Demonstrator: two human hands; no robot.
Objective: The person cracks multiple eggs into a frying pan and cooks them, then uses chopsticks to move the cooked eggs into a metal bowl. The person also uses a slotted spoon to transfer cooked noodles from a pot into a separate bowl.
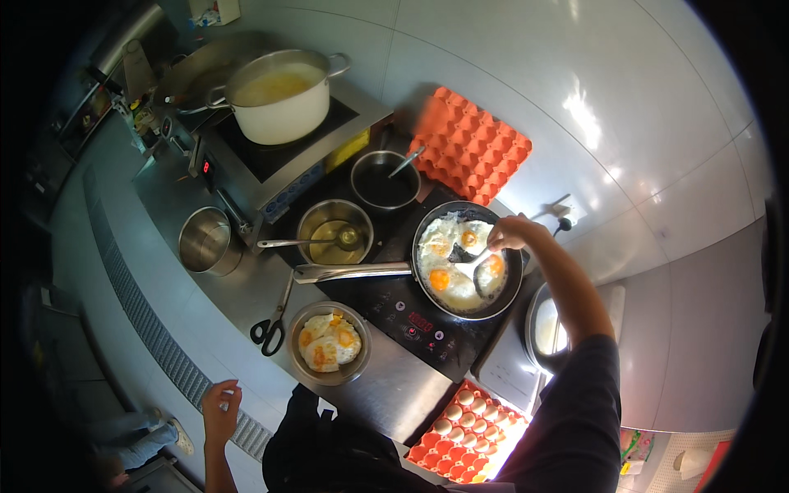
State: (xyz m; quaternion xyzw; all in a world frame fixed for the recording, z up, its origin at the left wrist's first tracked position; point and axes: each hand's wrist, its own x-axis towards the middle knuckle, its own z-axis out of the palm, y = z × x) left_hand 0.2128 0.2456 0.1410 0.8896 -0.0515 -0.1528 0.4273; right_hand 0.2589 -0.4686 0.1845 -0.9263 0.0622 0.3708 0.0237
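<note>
My right hand (pixel 513 233) grips a white spatula (pixel 473 265), its blade among the eggs in a frying pan (pixel 352 271) on the black induction cooktop (pixel 394 314). Several fried eggs (pixel 439 280) with orange yolks lie in the pan. My left hand (pixel 222 403) is held away from the counter, above the floor, with nothing in it. A metal bowl (pixel 294 363) of fried eggs stands near the counter's front edge, beside black-handled scissors (pixel 269 333). Left of the pan, a ladle (pixel 277 243) rests in a steel pot (pixel 304 212) of yellowish liquid.
A large white pot (pixel 283 117) stands on another cooker at the upper left. An empty steel pot (pixel 200 240) is on the counter. A red egg tray (pixel 474 145) leans by the wall; another tray (pixel 434 453) holds eggs. A person's leg and shoe (pixel 179 436) show at lower left.
</note>
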